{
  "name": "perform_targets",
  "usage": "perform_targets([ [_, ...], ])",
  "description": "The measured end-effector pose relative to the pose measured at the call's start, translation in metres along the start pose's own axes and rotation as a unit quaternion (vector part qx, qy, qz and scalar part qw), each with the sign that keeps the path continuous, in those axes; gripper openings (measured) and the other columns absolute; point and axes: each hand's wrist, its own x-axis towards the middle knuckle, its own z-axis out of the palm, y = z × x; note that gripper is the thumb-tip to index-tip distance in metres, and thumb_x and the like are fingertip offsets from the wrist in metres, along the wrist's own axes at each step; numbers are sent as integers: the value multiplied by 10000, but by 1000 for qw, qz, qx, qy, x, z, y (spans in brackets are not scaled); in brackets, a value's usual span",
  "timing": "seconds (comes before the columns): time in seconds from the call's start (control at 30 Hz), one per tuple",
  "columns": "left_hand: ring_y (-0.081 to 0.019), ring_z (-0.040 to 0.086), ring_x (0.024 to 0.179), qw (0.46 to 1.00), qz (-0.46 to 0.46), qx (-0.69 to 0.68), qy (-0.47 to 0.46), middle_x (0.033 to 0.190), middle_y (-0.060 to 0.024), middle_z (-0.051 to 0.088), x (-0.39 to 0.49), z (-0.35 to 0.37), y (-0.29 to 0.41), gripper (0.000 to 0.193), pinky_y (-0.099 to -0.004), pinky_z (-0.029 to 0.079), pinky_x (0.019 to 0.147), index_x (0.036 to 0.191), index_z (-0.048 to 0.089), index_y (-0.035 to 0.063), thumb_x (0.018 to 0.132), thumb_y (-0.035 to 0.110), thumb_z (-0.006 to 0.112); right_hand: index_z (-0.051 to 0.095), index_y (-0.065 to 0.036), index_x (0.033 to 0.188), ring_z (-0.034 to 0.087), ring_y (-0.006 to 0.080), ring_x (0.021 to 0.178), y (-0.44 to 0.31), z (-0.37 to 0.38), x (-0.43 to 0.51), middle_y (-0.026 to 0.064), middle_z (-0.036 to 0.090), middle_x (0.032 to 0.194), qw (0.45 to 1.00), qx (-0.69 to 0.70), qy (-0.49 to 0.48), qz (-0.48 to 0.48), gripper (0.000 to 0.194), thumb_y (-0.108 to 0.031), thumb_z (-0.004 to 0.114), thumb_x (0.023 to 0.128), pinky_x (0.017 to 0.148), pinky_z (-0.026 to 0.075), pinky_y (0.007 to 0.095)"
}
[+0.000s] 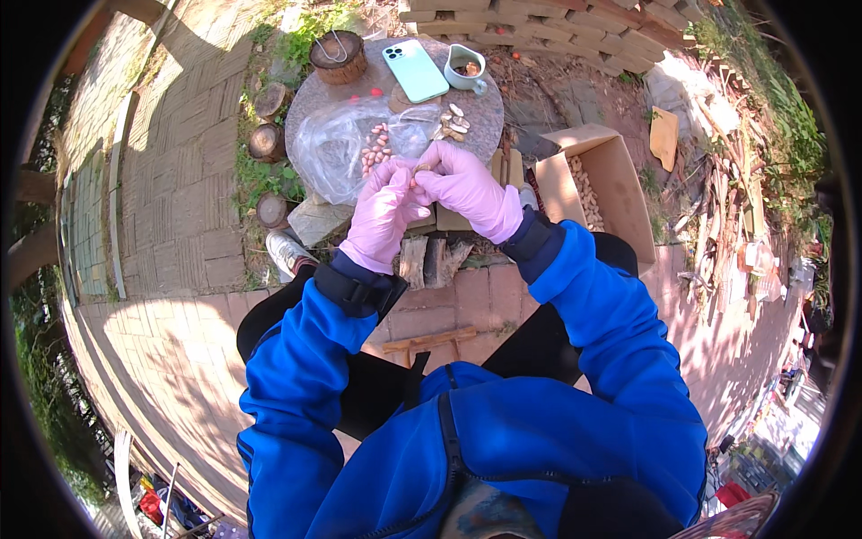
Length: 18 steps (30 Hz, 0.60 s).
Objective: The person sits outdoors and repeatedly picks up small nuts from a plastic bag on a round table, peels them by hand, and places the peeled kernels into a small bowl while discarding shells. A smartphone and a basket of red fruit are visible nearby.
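Both my hands wear pink gloves and meet above the near edge of a round stone table (481, 114). My left hand (384, 212) and my right hand (465, 185) pinch a peanut (419, 171) between their fingertips; the fingers hide most of it. Just beyond them, shelled pink peanut kernels (376, 149) lie on a clear plastic bag (326, 151). A small heap of empty peanut shells (455, 124) sits on the table, to the right of the kernels. Unshelled peanuts (584, 192) lie in an open cardboard box (630, 195) on the ground at my right.
On the table's far side are a log piece (338, 59) with a bent wire on top, a mint-green phone (415, 71) and a pale cup (465, 67) with brown bits inside. Short log stumps (268, 143) line the left. Split wood (434, 261) lies below the table's near edge.
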Motion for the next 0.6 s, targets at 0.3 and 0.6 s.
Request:
perform_targets([
  [0.3, -165, 596, 883, 981, -90, -172, -27, 956, -53, 582, -1, -25, -10, 216, -256, 530, 767, 1075, 516, 11, 873, 81, 547, 519, -26, 876, 525, 111, 594, 9, 0, -9, 42, 547, 645, 969, -226, 30, -97, 180, -189, 589, 853, 563, 428, 255],
  [0.6, -109, 594, 750, 991, -118, 64, 10, 856, -32, 600, 4, -30, -17, 151, -238, 516, 675, 986, 575, 34, 862, 120, 586, 492, -88, 848, 417, 42, 457, 45, -49, 34, -21, 504, 618, 983, 65, 172, 30, 160, -231, 540, 900, 395, 313, 181],
])
